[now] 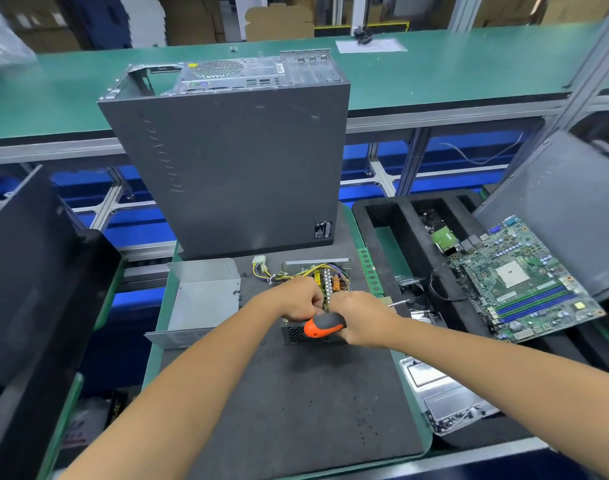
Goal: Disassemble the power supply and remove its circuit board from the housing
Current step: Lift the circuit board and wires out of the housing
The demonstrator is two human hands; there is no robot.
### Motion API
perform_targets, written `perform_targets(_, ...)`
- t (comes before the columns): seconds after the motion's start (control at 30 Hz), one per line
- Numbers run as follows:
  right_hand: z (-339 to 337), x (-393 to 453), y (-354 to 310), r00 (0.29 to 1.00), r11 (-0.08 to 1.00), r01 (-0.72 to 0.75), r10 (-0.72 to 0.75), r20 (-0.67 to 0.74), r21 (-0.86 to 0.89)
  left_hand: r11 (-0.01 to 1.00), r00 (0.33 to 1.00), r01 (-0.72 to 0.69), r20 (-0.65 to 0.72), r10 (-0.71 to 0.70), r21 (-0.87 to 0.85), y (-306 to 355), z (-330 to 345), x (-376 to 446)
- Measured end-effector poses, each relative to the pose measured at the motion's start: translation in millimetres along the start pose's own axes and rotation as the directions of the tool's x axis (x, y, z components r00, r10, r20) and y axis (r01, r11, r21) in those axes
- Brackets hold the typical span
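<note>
Orange-and-grey screwdriver handle, yellow wires, green motherboard

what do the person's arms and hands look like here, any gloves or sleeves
Both hands are bare: the left hand and right hand show no gloves, rings or wrist straps. Both forearms are uncovered along their whole visible length, with no sleeve, watch or marking in view.

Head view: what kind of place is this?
Probably an electronics teardown line: a stripped computer case stands on a green-topped bench, a bare motherboard lies in a foam tray, cardboard boxes behind.
</note>
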State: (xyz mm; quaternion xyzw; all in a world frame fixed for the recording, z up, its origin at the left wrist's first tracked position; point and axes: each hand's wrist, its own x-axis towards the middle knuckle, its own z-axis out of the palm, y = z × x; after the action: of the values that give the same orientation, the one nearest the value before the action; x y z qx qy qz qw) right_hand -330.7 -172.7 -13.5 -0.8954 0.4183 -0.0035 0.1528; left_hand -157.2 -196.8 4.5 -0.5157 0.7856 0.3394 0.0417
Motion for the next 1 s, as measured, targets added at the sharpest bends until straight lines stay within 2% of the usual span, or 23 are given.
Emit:
perform_targets(0.23, 3, 2, 4, 0.998, 0.995, 0.063, -0.063, 0.007, -0.082, 0.996, 0.999, 0.009, 0.030, -0.012, 0.090, 8, 3, 4)
perform_targets(0.37, 3, 4, 6, 0.995, 0.986, 0.090, -0.082, 0.058, -0.142, 0.999, 0.999, -0.033, -0.013, 0.034, 0.037, 7, 0, 2)
perform_targets(0.67, -1, 3, 4, 0.994, 0.990, 0.102, -0.098, 0.054, -0.097, 0.999, 0.998, -0.027, 0.055, 0.026, 0.034, 4, -3, 3)
perform_targets(0.8, -3, 5, 4, 0.991, 0.987, 0.114, -0.105, 0.084, -0.117, 0.990, 1.000, 0.020, 0.021, -0.023, 0.137, 8, 0, 8)
perform_targets(1.0, 0, 1, 7, 0.985, 0.976, 0.164, -0.153, 0.085, -0.142, 0.993, 0.997, 0.072, -0.038, -0.068, 0.098, 5, 10, 9)
